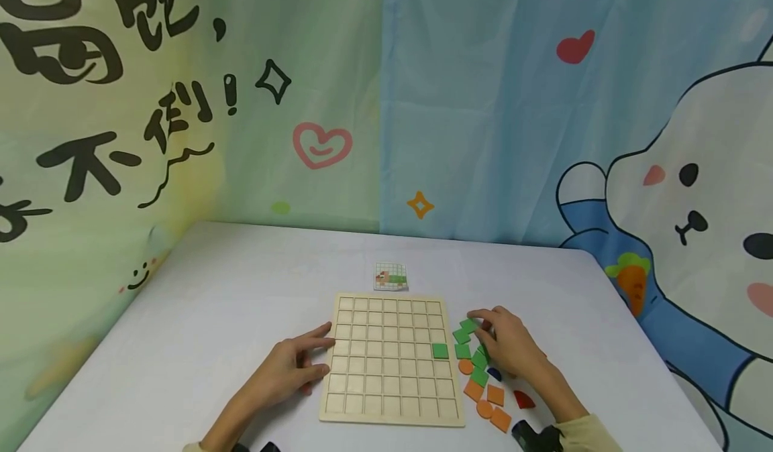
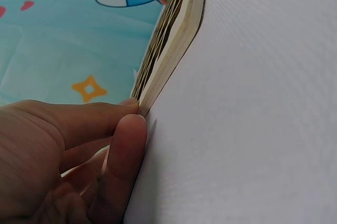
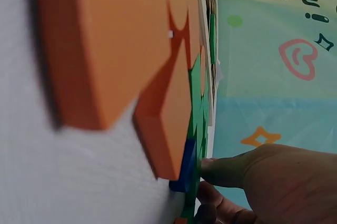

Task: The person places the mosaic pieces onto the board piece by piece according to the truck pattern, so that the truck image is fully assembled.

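A light wooden grid board point(image 1: 386, 408) lies flat on the table, with one green square tile point(image 1: 440, 351) in a cell near its right side. At the board's left edge, my left hand point(image 1: 292, 365) touches the rim with thumb and fingertips; in the left wrist view that hand point(image 2: 79, 155) meets the wooden edge point(image 2: 176, 50). My right hand point(image 1: 510, 345) is over the loose green tiles point(image 1: 462, 351) right of the board. Its thumb and index finger lie on either side of a green tile point(image 1: 468, 326); whether they pinch it is unclear.
Orange squares point(image 1: 495, 396), orange discs point(image 1: 484, 409), a dark blue piece point(image 1: 494, 374) and a red piece point(image 1: 524, 400) lie near the right forearm. Beyond the board is a small pattern card point(image 1: 390, 277). A printed curtain point(image 1: 471, 137) hangs behind the white table point(image 1: 272, 271).
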`<control>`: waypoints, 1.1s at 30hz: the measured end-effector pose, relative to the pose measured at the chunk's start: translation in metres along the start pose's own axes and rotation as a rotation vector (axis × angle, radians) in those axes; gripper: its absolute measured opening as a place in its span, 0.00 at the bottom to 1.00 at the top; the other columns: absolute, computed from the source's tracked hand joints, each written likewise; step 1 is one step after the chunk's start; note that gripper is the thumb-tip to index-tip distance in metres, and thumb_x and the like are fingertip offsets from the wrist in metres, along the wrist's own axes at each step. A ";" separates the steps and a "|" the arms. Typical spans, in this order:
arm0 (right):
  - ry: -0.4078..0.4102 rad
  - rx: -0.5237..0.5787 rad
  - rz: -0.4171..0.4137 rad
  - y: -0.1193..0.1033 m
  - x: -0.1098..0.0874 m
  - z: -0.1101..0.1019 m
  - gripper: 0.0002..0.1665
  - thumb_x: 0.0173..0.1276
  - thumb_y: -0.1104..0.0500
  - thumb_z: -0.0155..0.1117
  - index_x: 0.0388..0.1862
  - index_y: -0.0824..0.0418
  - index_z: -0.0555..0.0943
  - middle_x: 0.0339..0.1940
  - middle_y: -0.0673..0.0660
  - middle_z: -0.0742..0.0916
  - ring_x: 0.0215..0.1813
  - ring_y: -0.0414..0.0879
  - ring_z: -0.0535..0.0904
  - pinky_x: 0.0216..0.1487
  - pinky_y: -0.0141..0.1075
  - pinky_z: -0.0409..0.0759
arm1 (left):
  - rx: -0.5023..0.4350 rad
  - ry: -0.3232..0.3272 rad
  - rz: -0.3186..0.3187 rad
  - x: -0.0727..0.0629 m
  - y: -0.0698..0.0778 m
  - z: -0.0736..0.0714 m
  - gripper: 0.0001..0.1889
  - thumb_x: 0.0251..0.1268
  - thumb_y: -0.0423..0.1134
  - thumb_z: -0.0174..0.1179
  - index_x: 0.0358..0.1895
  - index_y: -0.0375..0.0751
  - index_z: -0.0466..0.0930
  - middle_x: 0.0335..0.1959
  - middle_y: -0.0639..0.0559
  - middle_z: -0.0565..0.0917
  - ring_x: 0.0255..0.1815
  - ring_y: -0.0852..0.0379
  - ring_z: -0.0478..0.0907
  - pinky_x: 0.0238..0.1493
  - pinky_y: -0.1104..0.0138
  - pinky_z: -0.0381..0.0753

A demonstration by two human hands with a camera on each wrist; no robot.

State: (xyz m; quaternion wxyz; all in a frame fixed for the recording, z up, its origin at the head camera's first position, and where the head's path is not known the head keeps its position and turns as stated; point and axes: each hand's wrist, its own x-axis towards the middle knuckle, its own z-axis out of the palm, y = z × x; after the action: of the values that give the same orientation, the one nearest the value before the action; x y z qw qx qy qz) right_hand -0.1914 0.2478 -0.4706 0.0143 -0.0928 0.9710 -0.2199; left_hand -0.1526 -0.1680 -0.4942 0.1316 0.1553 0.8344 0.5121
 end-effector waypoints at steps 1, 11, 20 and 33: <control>-0.003 0.003 0.005 0.000 0.000 0.000 0.20 0.74 0.64 0.68 0.64 0.61 0.84 0.41 0.56 0.84 0.38 0.43 0.75 0.37 0.35 0.75 | 0.004 -0.001 0.002 0.000 0.000 0.000 0.28 0.68 0.34 0.70 0.70 0.31 0.77 0.84 0.39 0.63 0.18 0.61 0.77 0.28 0.70 0.78; -0.007 0.001 0.004 -0.002 0.001 -0.002 0.18 0.74 0.63 0.69 0.61 0.62 0.85 0.40 0.57 0.84 0.37 0.43 0.74 0.38 0.36 0.75 | -0.012 0.003 0.010 -0.001 0.000 0.000 0.29 0.68 0.34 0.70 0.70 0.31 0.77 0.84 0.38 0.63 0.18 0.61 0.77 0.27 0.70 0.78; 0.008 0.010 0.024 0.000 -0.004 -0.003 0.17 0.74 0.60 0.70 0.59 0.63 0.84 0.40 0.56 0.84 0.37 0.44 0.74 0.38 0.36 0.75 | -0.026 0.002 0.006 -0.001 0.003 -0.001 0.28 0.68 0.33 0.70 0.70 0.30 0.77 0.84 0.38 0.63 0.18 0.61 0.77 0.28 0.70 0.77; 0.010 0.063 -0.057 -0.020 -0.032 -0.001 0.15 0.73 0.58 0.72 0.56 0.59 0.86 0.39 0.49 0.83 0.36 0.39 0.73 0.36 0.28 0.75 | -0.049 0.002 -0.006 -0.001 0.002 -0.002 0.29 0.68 0.33 0.70 0.71 0.30 0.77 0.85 0.38 0.62 0.18 0.60 0.77 0.24 0.70 0.77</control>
State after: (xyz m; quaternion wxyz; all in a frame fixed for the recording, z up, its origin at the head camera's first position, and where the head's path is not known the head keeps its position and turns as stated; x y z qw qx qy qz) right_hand -0.1570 0.2368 -0.4613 0.0059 -0.1189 0.9606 -0.2512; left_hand -0.1524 -0.1691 -0.4916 0.1361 0.1493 0.8223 0.5320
